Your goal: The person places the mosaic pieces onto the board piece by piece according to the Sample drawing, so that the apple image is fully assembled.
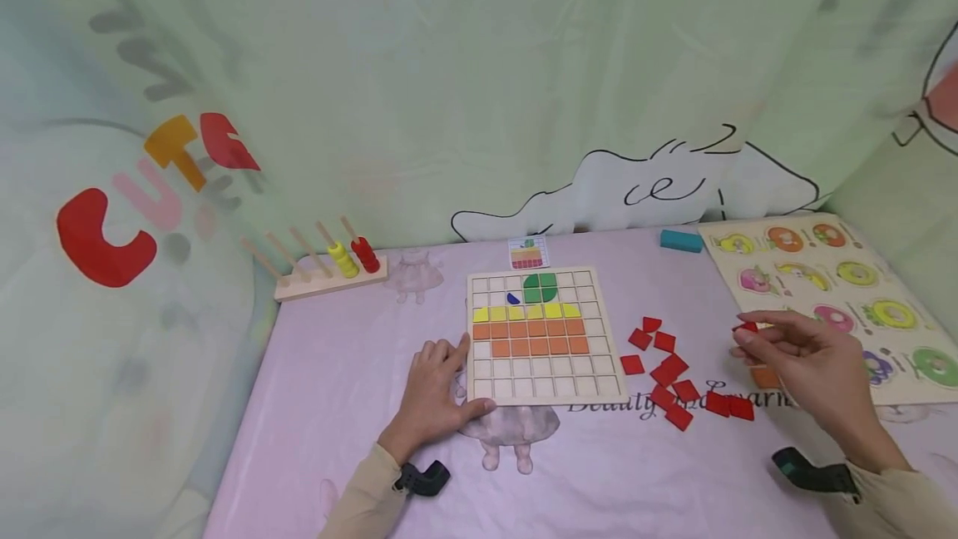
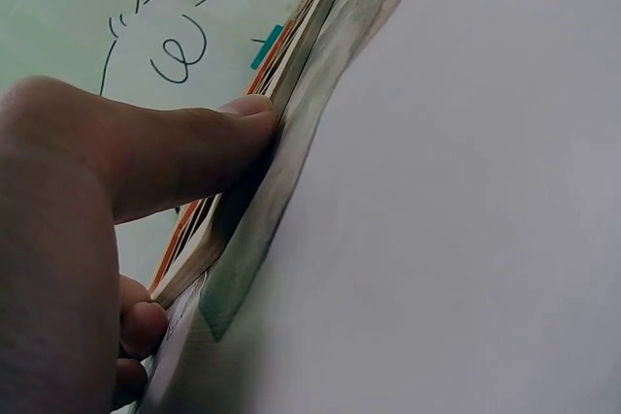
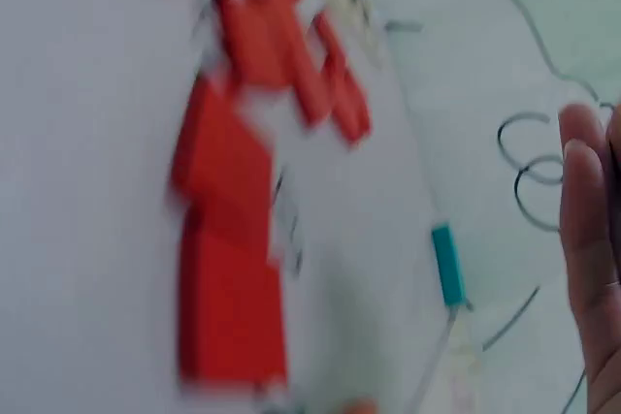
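Note:
A wooden grid board lies on the table with green, blue, yellow and orange tiles in its cells. My left hand rests at its near left corner, thumb against the front edge and a finger by the left edge. In the left wrist view, the straight thumb touches the board's edge. Raised right of the board, my right hand pinches a small red tile between thumb and fingertips. Several loose red tiles lie between the board and that hand. An orange tile shows beside the right hand.
A small pattern card stands behind the board. To the left is a wooden peg stand with yellow and red rings. A fruit picture board lies at the right, and a teal block sits near the back.

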`<state>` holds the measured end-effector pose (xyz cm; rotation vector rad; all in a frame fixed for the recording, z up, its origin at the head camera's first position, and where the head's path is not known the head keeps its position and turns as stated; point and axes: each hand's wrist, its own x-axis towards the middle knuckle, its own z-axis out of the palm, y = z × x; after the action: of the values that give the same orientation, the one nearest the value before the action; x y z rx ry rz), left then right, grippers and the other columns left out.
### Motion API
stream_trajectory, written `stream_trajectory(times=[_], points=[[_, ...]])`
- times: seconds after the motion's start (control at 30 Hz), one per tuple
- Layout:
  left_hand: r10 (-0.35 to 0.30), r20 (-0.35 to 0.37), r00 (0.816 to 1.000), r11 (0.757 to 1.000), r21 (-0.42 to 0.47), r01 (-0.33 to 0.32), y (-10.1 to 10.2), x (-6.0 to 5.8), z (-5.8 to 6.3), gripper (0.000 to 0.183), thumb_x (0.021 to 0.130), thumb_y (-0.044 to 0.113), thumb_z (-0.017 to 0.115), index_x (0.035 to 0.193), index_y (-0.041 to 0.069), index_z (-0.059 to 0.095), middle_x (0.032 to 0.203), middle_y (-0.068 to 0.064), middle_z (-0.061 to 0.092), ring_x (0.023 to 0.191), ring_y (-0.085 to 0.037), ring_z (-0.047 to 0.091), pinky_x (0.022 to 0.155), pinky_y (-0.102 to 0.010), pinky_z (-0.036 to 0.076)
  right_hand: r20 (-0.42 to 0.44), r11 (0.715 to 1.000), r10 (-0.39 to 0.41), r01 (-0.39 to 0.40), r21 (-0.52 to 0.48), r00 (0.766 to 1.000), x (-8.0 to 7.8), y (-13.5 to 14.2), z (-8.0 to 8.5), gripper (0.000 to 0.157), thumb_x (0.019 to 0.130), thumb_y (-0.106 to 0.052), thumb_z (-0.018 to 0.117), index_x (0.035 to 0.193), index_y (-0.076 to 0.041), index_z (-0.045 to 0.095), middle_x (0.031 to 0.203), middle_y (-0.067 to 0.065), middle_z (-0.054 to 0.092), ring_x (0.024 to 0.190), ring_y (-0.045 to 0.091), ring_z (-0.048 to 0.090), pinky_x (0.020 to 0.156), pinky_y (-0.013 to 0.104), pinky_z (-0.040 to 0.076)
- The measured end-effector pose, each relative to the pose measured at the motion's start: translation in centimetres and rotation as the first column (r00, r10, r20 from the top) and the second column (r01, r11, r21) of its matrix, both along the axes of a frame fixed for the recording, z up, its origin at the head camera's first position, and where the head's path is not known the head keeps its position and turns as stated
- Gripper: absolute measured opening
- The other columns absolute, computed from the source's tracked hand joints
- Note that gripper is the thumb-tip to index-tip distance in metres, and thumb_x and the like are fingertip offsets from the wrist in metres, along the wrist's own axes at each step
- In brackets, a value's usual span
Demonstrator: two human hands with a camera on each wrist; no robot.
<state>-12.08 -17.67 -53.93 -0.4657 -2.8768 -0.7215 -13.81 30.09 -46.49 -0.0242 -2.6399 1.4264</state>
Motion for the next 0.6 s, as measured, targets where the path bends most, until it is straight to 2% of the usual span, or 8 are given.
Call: stream_trajectory(times=[0.1, 0.2, 0.3, 0.37, 0.47, 0.53, 0.6], points=[[-0.008, 0.002, 1.000, 1.000, 0.003, 0.008, 0.1, -0.1, 0.0, 0.105, 0.077, 0.063, 0.081, 0.157, 0.002, 0.049, 0.096, 0.003, 0.044, 0.091, -0.014, 0.032, 0.084, -0.031, 0.029, -0.013, 0.992, -0.014, 0.012, -0.128, 1.000, -0.6, -0.7, 0.4, 0.042, 0.104, -0.013, 0.067, 0.146, -0.012, 0.065, 0.096, -0.033, 0.073, 0.082, -0.009, 0.074, 0.077, 0.005, 0.050], [-0.018, 0.001, 1.000, 1.000, 0.008, 0.018, 0.2, -0.1, 0.0, 0.105, 0.078, 0.064, 0.080, 0.157, 0.002, 0.049, 0.096, 0.002, 0.045, 0.091, -0.015, 0.032, 0.084, -0.032, 0.029, -0.004, 0.985, 0.032, -0.032, -0.167, 0.999, -1.1, -1.0, 0.3, 0.047, 0.104, -0.010, 0.066, 0.151, -0.011, 0.061, 0.101, -0.032, 0.074, 0.086, -0.007, 0.075, 0.080, 0.006, 0.051], [-0.013, 0.001, 1.000, 1.000, 0.001, 0.013, 0.2, -0.2, 0.1, 0.106, 0.078, 0.065, 0.079, 0.157, 0.002, 0.049, 0.095, 0.003, 0.044, 0.091, -0.015, 0.033, 0.084, -0.032, 0.029, 0.053, 0.993, 0.110, -0.107, -0.059, 0.993, -1.3, -1.0, -0.1, 0.047, 0.103, -0.014, 0.070, 0.148, -0.008, 0.062, 0.103, -0.024, 0.077, 0.085, -0.006, 0.075, 0.075, 0.011, 0.055], [-0.007, 0.001, 1.000, 1.000, -0.003, 0.007, 0.1, -0.1, 0.1, 0.106, 0.078, 0.065, 0.079, 0.157, 0.002, 0.049, 0.095, 0.004, 0.043, 0.092, -0.014, 0.032, 0.084, -0.032, 0.029, 0.099, 0.981, 0.163, -0.172, 0.089, 0.982, -1.3, -1.1, -0.5, 0.047, 0.100, -0.019, 0.075, 0.144, -0.006, 0.065, 0.102, -0.014, 0.079, 0.081, -0.004, 0.072, 0.069, 0.017, 0.057], [0.000, -0.002, 1.000, 1.000, -0.002, 0.000, 0.0, 0.0, 0.1, 0.105, 0.077, 0.065, 0.080, 0.157, 0.002, 0.050, 0.094, 0.005, 0.042, 0.092, -0.014, 0.032, 0.084, -0.032, 0.029, 0.153, 0.922, 0.223, -0.259, 0.288, 0.963, -1.0, -1.3, -1.3, 0.046, 0.093, -0.023, 0.083, 0.135, -0.006, 0.071, 0.095, 0.000, 0.078, 0.072, 0.001, 0.063, 0.058, 0.023, 0.053], [-0.002, -0.007, 1.000, 1.000, 0.004, 0.002, 0.0, 0.0, 0.1, 0.105, 0.077, 0.064, 0.080, 0.156, 0.002, 0.050, 0.094, 0.005, 0.042, 0.092, -0.015, 0.032, 0.084, -0.032, 0.029, 0.178, 0.886, 0.242, -0.292, 0.359, 0.954, -0.7, -1.4, -1.6, 0.047, 0.091, -0.025, 0.085, 0.132, -0.005, 0.073, 0.088, 0.001, 0.074, 0.068, 0.004, 0.057, 0.055, 0.024, 0.049], [-0.003, -0.010, 1.000, 1.000, 0.006, 0.003, -0.1, 0.0, 0.0, 0.105, 0.077, 0.064, 0.080, 0.156, 0.002, 0.050, 0.094, 0.005, 0.041, 0.091, -0.014, 0.032, 0.084, -0.032, 0.028, 0.202, 0.868, 0.246, -0.308, 0.390, 0.948, -0.5, -1.1, -1.6, 0.052, 0.091, -0.028, 0.085, 0.134, -0.004, 0.071, 0.084, -0.001, 0.070, 0.064, 0.008, 0.054, 0.055, 0.024, 0.046]])
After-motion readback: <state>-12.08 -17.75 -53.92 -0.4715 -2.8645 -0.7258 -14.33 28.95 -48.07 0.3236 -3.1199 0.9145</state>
